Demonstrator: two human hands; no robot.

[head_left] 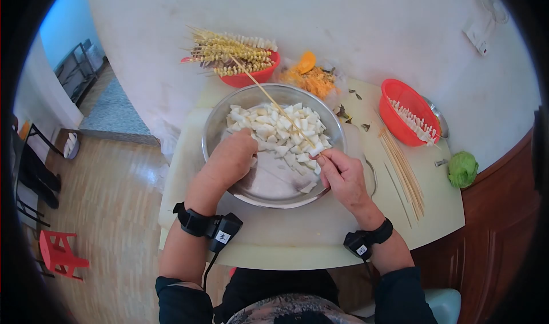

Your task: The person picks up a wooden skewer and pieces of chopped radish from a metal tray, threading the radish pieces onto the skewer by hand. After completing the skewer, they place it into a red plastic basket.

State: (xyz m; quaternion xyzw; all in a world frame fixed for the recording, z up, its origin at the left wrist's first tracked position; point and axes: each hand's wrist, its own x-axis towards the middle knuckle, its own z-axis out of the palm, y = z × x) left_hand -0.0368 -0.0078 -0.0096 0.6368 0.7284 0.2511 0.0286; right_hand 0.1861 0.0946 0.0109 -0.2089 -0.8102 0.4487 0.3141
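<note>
Head view: white chunk (315,149) sits at the near end of a long bamboo skewer (270,97), over the right part of a wide metal bowl (269,182). Right hand (346,178) pinches at that end, thumb and fingers close together; skewer slants up and left past the far rim. Left hand (233,155) is down in the bowl among cut white pieces (274,126), fingers curled; cannot tell whether it grips one. Bowl stands on a pale table (320,252). Beyond it, red basket (251,79) heaped with loaded sticks (229,52); just beside, orange shreds (320,85) in clear plastic. To the right, bare skewers (403,172) in a loose bundle, second red basket (393,124) holding white-threaded sticks (413,120), green cabbage (462,169) near the table edge. Floor at left: red stool (60,254).
</note>
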